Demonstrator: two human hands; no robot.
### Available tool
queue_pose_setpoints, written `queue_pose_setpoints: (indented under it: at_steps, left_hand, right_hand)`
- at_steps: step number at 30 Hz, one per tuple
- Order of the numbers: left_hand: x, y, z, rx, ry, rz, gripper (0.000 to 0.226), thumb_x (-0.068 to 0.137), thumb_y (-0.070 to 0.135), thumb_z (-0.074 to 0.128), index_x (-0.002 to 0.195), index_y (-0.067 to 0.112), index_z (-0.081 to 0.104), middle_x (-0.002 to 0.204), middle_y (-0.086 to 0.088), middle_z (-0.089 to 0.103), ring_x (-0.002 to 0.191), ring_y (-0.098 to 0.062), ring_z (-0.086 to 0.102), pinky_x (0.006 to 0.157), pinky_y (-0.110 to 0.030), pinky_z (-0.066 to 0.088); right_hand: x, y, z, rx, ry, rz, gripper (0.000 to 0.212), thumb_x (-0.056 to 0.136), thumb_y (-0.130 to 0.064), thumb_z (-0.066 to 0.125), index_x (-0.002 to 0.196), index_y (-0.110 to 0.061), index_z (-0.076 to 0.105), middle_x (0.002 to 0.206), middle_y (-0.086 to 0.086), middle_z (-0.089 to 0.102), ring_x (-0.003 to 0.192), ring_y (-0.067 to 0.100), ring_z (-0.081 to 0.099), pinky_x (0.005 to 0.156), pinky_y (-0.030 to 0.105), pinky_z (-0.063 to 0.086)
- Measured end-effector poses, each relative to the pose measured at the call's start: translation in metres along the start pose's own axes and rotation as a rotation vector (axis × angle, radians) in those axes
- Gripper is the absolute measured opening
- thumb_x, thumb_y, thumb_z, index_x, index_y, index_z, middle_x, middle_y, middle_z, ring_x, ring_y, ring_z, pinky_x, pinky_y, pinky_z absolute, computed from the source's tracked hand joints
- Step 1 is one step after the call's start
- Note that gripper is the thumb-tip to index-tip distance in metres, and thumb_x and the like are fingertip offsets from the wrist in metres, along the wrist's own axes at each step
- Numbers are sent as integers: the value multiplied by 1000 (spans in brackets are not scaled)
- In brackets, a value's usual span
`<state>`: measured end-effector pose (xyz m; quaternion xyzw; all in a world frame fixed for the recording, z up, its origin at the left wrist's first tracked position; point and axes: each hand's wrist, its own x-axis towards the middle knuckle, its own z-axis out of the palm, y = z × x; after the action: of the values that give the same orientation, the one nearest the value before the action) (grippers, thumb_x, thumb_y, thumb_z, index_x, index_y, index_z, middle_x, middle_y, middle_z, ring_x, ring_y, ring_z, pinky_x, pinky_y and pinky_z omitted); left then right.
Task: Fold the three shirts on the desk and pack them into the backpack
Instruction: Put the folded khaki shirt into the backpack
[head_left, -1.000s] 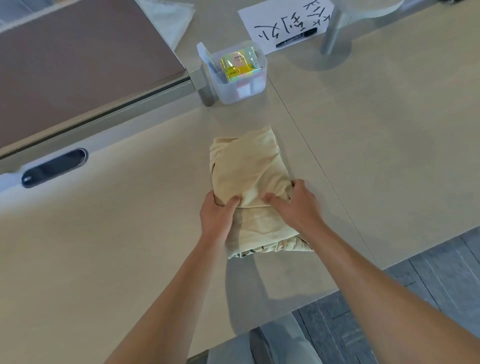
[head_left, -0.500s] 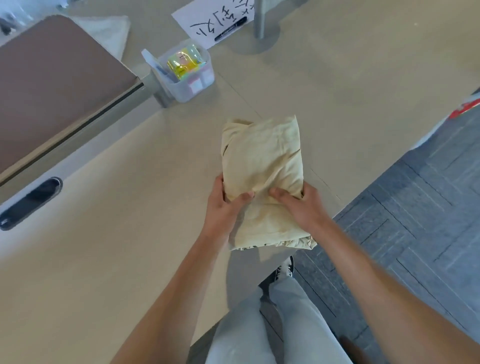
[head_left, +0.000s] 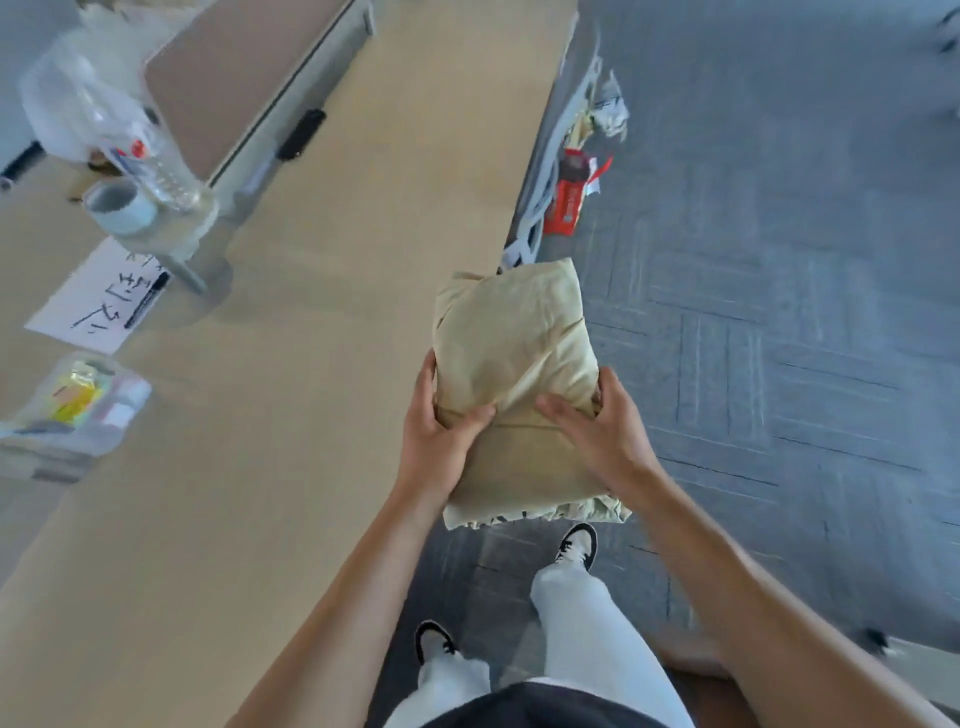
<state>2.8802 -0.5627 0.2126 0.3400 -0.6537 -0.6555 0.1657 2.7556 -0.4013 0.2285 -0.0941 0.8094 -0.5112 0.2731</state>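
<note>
Grey carpet tiles (head_left: 779, 312) run beside the long pale wooden desk (head_left: 311, 364). The left hand (head_left: 441, 441) and right hand (head_left: 597, 431) clamp the folded beige cloth shirt bundle (head_left: 514, 353) at its near end, thumbs on top. Its long axis points away from them; no backpack shows.

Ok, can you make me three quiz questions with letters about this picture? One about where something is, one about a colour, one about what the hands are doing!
1. Where is the folded beige cloth shirt bundle?
A on the desk
B in the air past the desk edge
C on the floor

2. What colour is the marker pen on the white paper sheet?
A black
B red
C green

3. How is the bundle held?
A one hand
B both hands
C not held

Answers:
1 B, floor shows beneath it.
2 A, it looks black.
3 B, left hand and right hand grip it.
</note>
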Motion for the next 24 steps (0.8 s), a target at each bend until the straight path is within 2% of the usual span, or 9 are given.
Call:
queue_pose_setpoints:
  at_steps: [2,5,9,13,15,18,21,24]
  left_hand:
    - [20,13,43,38,-56,26,91,79,27,86,157,30,39,149,13,57,137,-8,54,118,-45,42]
    - [53,35,113,72,-105,60,84,80,25,85,153,30,44,142,15,61,130,-3,58,115,-40,45]
    - [94,65,206,82,-150,41,80,84,14,82,153,35,46,130,20,67,117,3,63,106,-31,50]
    - [138,95,289,91,-176,42,78,85,12,81,151,35,48,132,18,67,120,1,63,111,-35,49]
    - [163,110,329,92,-192,43,75,81,17,82,147,36,51,131,18,67,120,0,64,110,-36,50]
    - [205,129,385,117,-211,34,86,77,25,83,154,32,44,137,14,65,124,-4,62,112,-39,49]
    - [262,146,442,154,-215,67,83,84,15,82,156,27,43,143,11,61,128,-3,58,114,-34,46]
    - [338,160,500,148,-219,86,76,86,10,80,152,26,47,136,11,66,123,-3,62,112,-35,48]
  right_hand:
    - [16,5,-41,23,47,9,42,79,-50,85,109,-33,61,100,-7,75,92,13,73,88,50,61]
    - [53,13,-102,68,108,4,41,78,-50,84,106,-31,62,100,-2,75,93,20,73,86,52,61]
    - [110,19,-181,114,130,-6,30,85,-36,81,107,-28,62,100,-6,74,92,12,72,82,39,61]
    - [166,16,-256,126,163,-10,28,87,-33,82,107,-27,63,99,-7,74,88,6,71,75,29,56]
    - [197,12,-293,112,177,-5,30,86,-35,82,107,-25,63,98,-6,74,89,9,71,78,34,59]
    - [248,8,-342,104,202,-4,31,85,-35,82,108,-26,63,98,-6,74,90,9,71,84,40,60]
    - [312,1,-385,102,239,-6,29,85,-32,83,107,-26,64,98,-8,74,90,8,71,85,39,59]
    - [393,-12,-428,84,279,-13,29,84,-31,83,105,-25,64,95,-6,74,88,12,71,83,41,59]
